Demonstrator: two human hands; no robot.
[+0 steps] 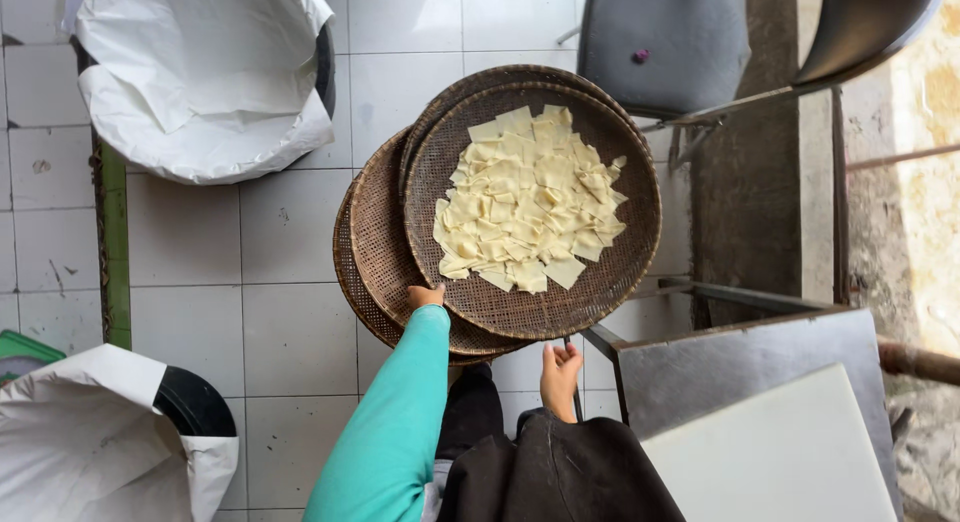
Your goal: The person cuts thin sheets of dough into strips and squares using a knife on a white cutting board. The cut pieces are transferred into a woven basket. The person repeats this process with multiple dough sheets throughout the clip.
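Dark cloth [560, 472] at the person's waist fills the head view's bottom edge. Above it, the left hand [425, 298] grips the rim of the top woven tray [620, 262], already spread with pale dough squares [525, 212]; emptier trays [375, 232] sit stacked beneath. Fingers curled and apparently empty, the right hand [560, 374] hangs just below the stack.
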